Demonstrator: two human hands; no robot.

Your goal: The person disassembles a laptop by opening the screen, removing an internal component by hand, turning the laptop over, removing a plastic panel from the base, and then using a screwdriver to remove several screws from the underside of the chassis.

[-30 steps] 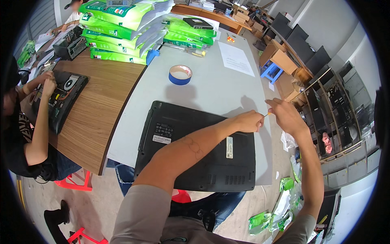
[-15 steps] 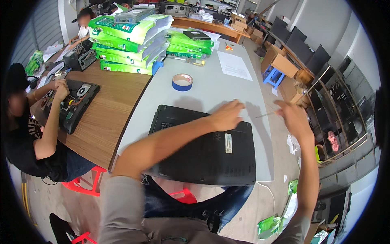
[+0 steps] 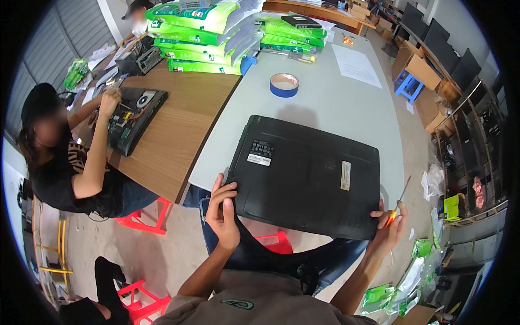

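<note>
A black laptop (image 3: 309, 179) lies bottom side up on the grey table, its near edge reaching over the table's front edge above my lap. My left hand (image 3: 222, 216) is at its near left corner, fingers bent and apart, the fingertips beside or touching the edge; no grip around it shows. At the near right corner, my right hand (image 3: 387, 227) holds a screwdriver (image 3: 391, 218) with an orange-yellow handle, its thin shaft pointing up and away. Some fingers of that hand touch the laptop's right edge. White labels are on the laptop's underside.
Beyond the laptop stands a roll of blue tape (image 3: 284, 86). A paper sheet (image 3: 356, 65) and stacked green packages (image 3: 200, 40) are farther back. At the left, a co-worker (image 3: 70, 146) handles an opened laptop (image 3: 135, 116). Shelving (image 3: 471, 146) stands at the right.
My left hand has gone from above the laptop to its near left corner. My right hand has come down to the right edge with the screwdriver. The whole view has shifted and turned.
</note>
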